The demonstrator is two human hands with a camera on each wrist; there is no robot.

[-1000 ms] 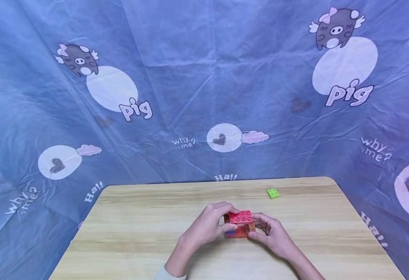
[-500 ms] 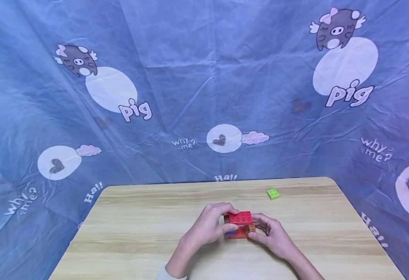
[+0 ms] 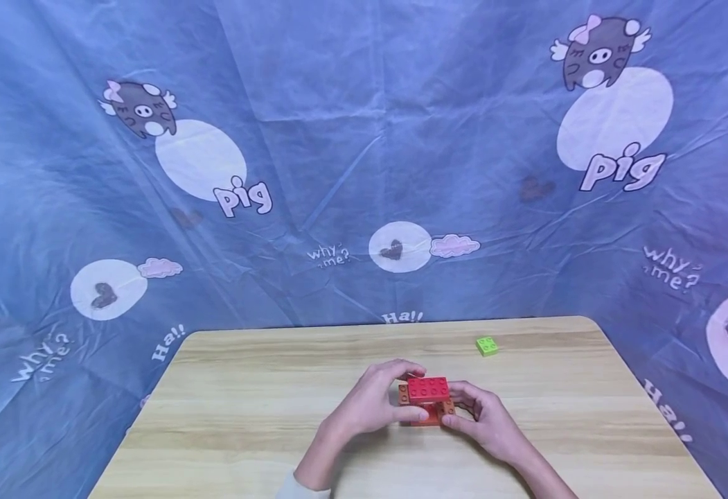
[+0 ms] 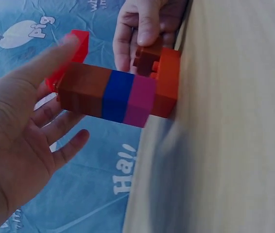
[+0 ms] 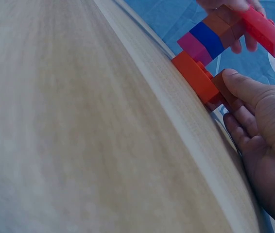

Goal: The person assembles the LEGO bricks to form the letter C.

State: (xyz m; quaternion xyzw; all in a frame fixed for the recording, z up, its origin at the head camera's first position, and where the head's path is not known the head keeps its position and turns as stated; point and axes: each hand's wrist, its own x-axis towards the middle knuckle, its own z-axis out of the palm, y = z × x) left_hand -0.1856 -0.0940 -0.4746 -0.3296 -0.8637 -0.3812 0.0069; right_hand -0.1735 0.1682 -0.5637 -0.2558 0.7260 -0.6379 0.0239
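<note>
A toy brick build stands on the table. Its orange base brick (image 4: 167, 80) carries a column of a pink brick (image 4: 141, 99), a blue brick (image 4: 117, 96) and brown brickwork (image 4: 83, 87). A red eight-stud brick (image 3: 429, 389) lies across the top and juts out to the right. My left hand (image 3: 373, 402) is spread round the column and the red brick, thumb on the near side and fingers on the far side. Low on the base's right end, my right hand (image 3: 482, 419) pinches a small brown brick (image 5: 226, 89) between thumb and fingers.
A lime green four-stud brick (image 3: 486, 346) lies farther back on the wooden table (image 3: 245, 416), right of the build. Blue printed cloth (image 3: 314, 173) hangs behind and at both sides of the table.
My left index finger has come off the red brick's top and the thumb has dropped lower, widening the hand. More of the brown brick shows. The right hand keeps its hold.
</note>
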